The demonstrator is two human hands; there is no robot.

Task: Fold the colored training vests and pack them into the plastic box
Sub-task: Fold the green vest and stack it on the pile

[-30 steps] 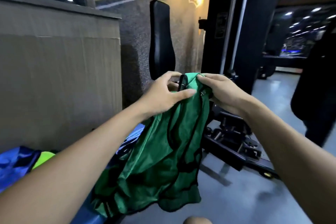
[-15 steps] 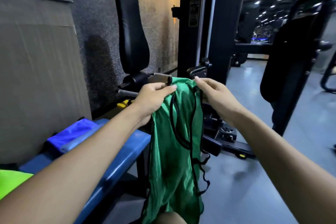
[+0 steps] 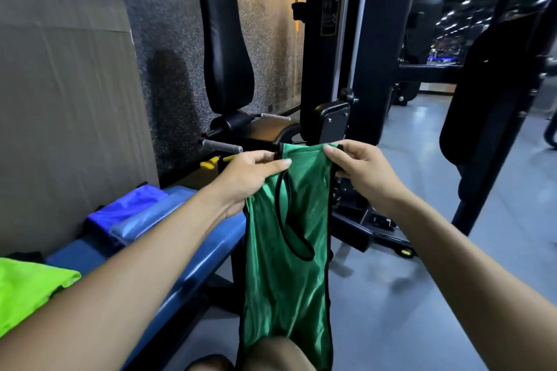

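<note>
Green and shiny, the vest [image 3: 286, 250] is hanging straight down in front of me, trimmed in black along its edges and armhole. I am holding it up by its top edge with both hands. My left hand [image 3: 250, 172] is pinching the left top corner, thumb and fingers clamped together on the cloth. My right hand [image 3: 361, 172] is gripping the right top corner the same way, grip shut on the fabric. The lower end of the vest is draping down against my knee at the bottom of the view. To my left, the blue padded counter [image 3: 193, 256] is carrying a folded blue vest [image 3: 126, 208] near its far end and a lime-green vest [image 3: 27, 289] nearer to me, well apart from each other. Behind the hanging vest, a black gym machine [image 3: 331, 69] is standing on the grey floor [image 3: 422, 295].
</note>
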